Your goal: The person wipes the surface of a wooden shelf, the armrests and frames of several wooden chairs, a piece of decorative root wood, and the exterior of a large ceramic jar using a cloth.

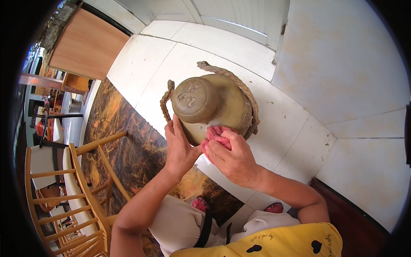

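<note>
A large olive-brown jar [229, 93] with a rounded, embossed lid [194, 99] stands on the pale tiled floor in front of me. A braided rope [239, 82] runs along its right side, and another piece of rope [166, 99] shows at its left. My left hand [180, 146] rests against the jar's near left side, fingers spread and pointing up beside the lid. In my right hand [232, 157] a crumpled red cloth [218, 136] is pressed to the jar's near side, just below the lid. The jar's base is hidden from this angle.
A wooden ladder-back chair [77, 192] stands at the left on dark patterned flooring [128, 147]. Behind the jar is a pale door [237, 16], with a tiled wall [340, 57] at the right. A wooden panel [88, 43] stands at the upper left.
</note>
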Motion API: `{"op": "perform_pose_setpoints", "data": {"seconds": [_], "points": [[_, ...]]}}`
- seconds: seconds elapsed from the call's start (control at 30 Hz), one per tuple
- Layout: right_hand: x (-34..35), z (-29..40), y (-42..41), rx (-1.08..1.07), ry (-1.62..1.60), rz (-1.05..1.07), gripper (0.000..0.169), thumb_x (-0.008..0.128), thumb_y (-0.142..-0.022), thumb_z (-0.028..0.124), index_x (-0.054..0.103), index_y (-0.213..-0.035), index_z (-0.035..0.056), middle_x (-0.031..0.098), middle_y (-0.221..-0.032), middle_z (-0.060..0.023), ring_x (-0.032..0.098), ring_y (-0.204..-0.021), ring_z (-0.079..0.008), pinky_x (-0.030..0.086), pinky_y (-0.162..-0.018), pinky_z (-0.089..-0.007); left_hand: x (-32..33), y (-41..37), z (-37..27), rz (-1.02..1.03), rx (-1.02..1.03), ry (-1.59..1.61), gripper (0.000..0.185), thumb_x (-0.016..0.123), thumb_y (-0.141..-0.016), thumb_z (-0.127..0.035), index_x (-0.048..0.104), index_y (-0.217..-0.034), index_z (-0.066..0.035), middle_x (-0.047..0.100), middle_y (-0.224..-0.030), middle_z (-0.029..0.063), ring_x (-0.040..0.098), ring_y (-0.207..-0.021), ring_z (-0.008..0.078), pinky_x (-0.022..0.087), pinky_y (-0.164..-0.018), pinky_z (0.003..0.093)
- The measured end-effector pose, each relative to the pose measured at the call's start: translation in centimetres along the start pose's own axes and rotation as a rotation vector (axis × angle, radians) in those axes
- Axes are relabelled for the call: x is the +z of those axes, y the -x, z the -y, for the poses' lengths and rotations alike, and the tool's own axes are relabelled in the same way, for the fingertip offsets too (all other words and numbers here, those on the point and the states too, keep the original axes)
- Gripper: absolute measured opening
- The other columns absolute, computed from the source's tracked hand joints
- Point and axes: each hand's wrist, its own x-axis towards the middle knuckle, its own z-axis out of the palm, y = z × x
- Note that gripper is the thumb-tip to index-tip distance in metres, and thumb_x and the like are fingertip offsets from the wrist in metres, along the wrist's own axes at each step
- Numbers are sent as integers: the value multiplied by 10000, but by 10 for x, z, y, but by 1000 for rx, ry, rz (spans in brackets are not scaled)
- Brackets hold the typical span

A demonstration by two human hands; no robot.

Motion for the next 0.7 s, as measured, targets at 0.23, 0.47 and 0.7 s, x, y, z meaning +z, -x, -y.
{"op": "perform_pose_setpoints", "data": {"seconds": [0.23,0.47,0.7], "points": [[-23,-56,-47,398,-255,-85,462,674,-783,31,584,-1235,3,583,-1132,-105,516,-1009,-314,447,-937,-428,-4,-3,-7,22,5,-3,1390,864,-577,-587,62,-1539,17,314,-1357,301,383,-1234,428,395,-1066,494],[-25,-40,-20,242,63,62,477,693,-740,30,569,-1195,-45,550,-1010,-126,517,-900,-297,485,-849,-393,-1,-4,-10,10,9,-11,1381,888,-567,-554,81,-1532,16,314,-1357,298,394,-1245,430,408,-1062,483],[-31,-10,-3,113,-195,-51,482,746,-670,46,619,-1129,-31,585,-991,-129,560,-857,-277,499,-768,-400,0,0,3,-32,94,-18,1366,954,-587,-372,52,-1554,-27,316,-1364,277,391,-1234,431,407,-1050,468]]}}
